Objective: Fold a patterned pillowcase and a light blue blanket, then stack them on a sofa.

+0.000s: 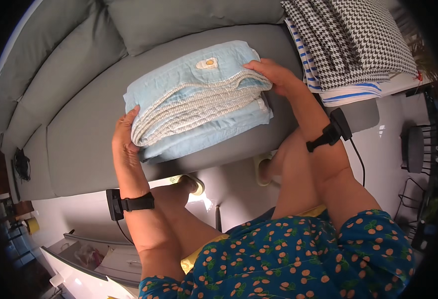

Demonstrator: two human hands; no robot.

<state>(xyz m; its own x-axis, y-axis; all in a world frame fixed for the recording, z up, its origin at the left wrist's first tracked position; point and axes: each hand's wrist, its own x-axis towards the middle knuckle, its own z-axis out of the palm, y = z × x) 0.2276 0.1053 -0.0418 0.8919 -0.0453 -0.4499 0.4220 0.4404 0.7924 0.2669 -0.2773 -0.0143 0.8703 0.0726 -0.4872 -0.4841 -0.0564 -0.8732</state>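
A thick folded light-blue quilt (189, 86) lies on the grey sofa seat (88, 108) in front of me. Its striped, ribbed binding shows in several layers along the side nearest me, and a fried-egg patch decorates the top. My left hand (124, 129) grips the quilt's left end, with the thumb on top and the fingers hidden beneath or behind it. At the right end my right hand (273, 74) holds the upper layers, thumb above and fingers tucked under. Below them, a lower blue fold rests on the seat.
Folded houndstooth fabric (368, 48) sits over blue-and-white striped cloth (353, 93) to the right. Grey back cushions (196, 22) line the sofa. A dark cable bundle (22, 164) lies at far left. An open drawer (92, 258) is at lower left, a dark stool (415, 149) at right.
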